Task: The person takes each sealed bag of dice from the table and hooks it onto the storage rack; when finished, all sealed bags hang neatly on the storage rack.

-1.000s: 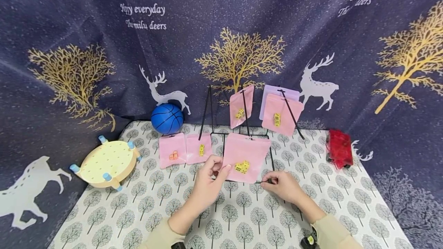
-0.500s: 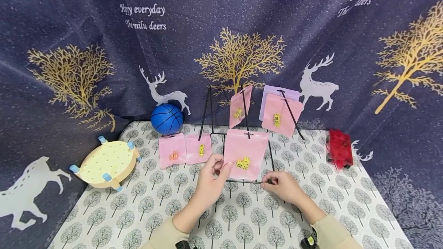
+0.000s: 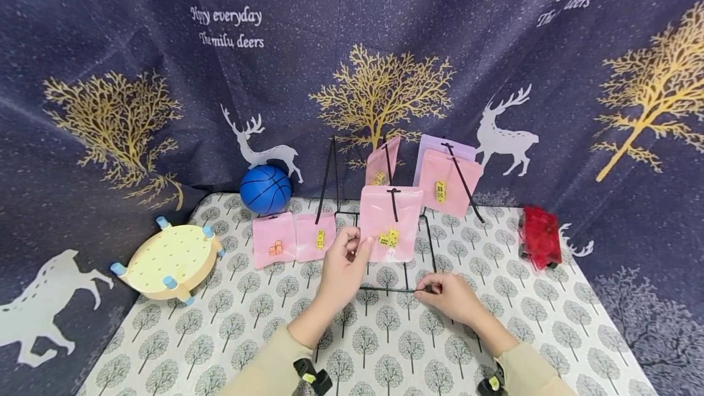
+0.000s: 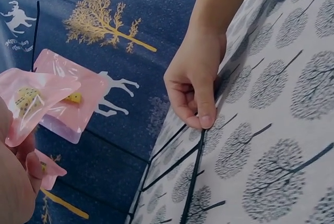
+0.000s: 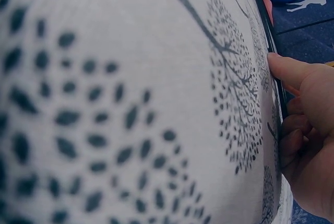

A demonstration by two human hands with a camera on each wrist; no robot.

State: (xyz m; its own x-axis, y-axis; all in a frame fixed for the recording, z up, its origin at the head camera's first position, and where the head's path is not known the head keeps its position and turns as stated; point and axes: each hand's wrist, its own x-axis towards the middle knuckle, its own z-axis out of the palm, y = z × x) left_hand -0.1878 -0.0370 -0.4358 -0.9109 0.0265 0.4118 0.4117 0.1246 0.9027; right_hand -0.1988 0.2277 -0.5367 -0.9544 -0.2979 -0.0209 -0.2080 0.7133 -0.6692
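My left hand (image 3: 345,264) pinches the left edge of a pink zip bag (image 3: 398,216) with yellow dice inside. A black prong of the wire display rack (image 3: 431,249) pokes through the hole at the bag's top. In the left wrist view the same bag (image 4: 57,84) is tilted in the fingers. With thumb and fingertips, my right hand (image 3: 451,298) grips the front bar of the rack's base at its right corner. The right wrist view shows the thumb of this hand (image 5: 313,130) against the black bar (image 5: 268,33).
Behind hang another pink bag with yellow dice (image 3: 379,167), a pink bag (image 3: 453,179) and a purple bag (image 3: 426,154). Two pink bags (image 3: 274,234) hang at left. A blue ball (image 3: 266,189), a yellow pegged board (image 3: 173,258) and a red toy car (image 3: 541,236) stand around.
My left hand has moved the pink bag up and away from me along the prong, so more of the prong sticks out in front. The right hand has stayed on the rack.
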